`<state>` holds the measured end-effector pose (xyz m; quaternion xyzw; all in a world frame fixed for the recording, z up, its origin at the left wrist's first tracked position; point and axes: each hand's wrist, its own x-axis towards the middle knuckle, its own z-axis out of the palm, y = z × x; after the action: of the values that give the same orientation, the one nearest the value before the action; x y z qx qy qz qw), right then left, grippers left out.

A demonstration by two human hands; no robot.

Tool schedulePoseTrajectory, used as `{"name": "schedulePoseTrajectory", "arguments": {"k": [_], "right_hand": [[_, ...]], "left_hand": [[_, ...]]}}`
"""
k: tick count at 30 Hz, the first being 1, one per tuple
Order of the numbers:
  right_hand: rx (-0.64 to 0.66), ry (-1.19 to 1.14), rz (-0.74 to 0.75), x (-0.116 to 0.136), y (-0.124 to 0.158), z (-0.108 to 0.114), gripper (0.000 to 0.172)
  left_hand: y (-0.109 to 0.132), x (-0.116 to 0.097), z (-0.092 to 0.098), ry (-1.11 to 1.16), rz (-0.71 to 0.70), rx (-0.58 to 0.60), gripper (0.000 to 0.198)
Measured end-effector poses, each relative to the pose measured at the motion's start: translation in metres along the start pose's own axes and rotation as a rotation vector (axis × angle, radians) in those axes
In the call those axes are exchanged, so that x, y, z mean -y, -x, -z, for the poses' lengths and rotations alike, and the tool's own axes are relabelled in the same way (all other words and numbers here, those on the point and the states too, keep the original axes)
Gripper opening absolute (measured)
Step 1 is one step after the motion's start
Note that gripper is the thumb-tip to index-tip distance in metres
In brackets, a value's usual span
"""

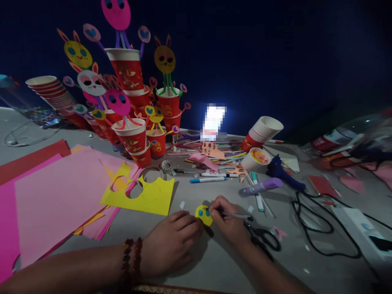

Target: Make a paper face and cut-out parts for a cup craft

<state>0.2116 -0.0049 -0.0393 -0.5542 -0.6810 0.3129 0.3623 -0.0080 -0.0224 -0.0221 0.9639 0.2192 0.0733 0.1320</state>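
Note:
A small yellow paper disc (pixel 203 217) with two blue eye spots lies on the grey table. My right hand (pixel 227 220) is closed around a pen (pixel 237 214), its tip on the upper part of the disc. My left hand (pixel 171 241), with two dark red bead bracelets at the wrist, has its fingers curled together at the disc's lower left edge and holds it against the table; the thumb is hidden. Just beyond the left hand lies a yellow sheet (pixel 161 202) with round cut-outs and a drawn circle. Black-handled scissors (pixel 266 239) lie beside my right wrist.
Red paper cups with paper-face puppets (pixel 128 134) stand at the back left. Pink sheets (pixel 55 196) cover the left side. Markers (pixel 208 180), a purple glue stick (pixel 265 185), a blue glue gun (pixel 284 173), a cup stack (pixel 263 130) and a black cable (pixel 333 255) occupy the back and right.

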Motion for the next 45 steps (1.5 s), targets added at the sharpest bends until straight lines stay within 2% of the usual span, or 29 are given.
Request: {"name": "schedulePoseTrajectory", "arguments": {"k": [10, 17, 20, 24, 31, 36, 45], "right_hand": [[-0.095, -0.279, -0.121, -0.011, 0.005, -0.003, 0.008], [-0.103, -0.299, -0.216, -0.007, -0.009, 0.019, 0.014], [-0.038, -0.305, -0.257, 0.001, -0.009, 0.027, 0.014], [0.048, -0.309, -0.223, 0.008, -0.002, 0.025, 0.008], [-0.073, -0.167, -0.063, -0.006, 0.005, 0.011, 0.014], [-0.069, -0.13, -0.014, -0.009, 0.006, 0.009, 0.015], [-0.046, -0.083, -0.019, -0.01, 0.009, 0.008, 0.015]], "left_hand": [[0.002, 0.001, -0.007, 0.047, -0.003, -0.087, 0.055], [0.0, 0.001, -0.008, 0.012, 0.011, -0.059, 0.067], [0.0, 0.0, -0.009, 0.025, 0.026, -0.055, 0.068], [0.0, 0.0, -0.008, 0.033, 0.029, -0.039, 0.07], [-0.001, 0.001, -0.005, 0.014, -0.008, -0.032, 0.061], [0.0, 0.002, -0.008, -0.006, -0.01, -0.047, 0.062], [-0.001, 0.001, -0.007, -0.018, -0.006, -0.053, 0.059]]}}
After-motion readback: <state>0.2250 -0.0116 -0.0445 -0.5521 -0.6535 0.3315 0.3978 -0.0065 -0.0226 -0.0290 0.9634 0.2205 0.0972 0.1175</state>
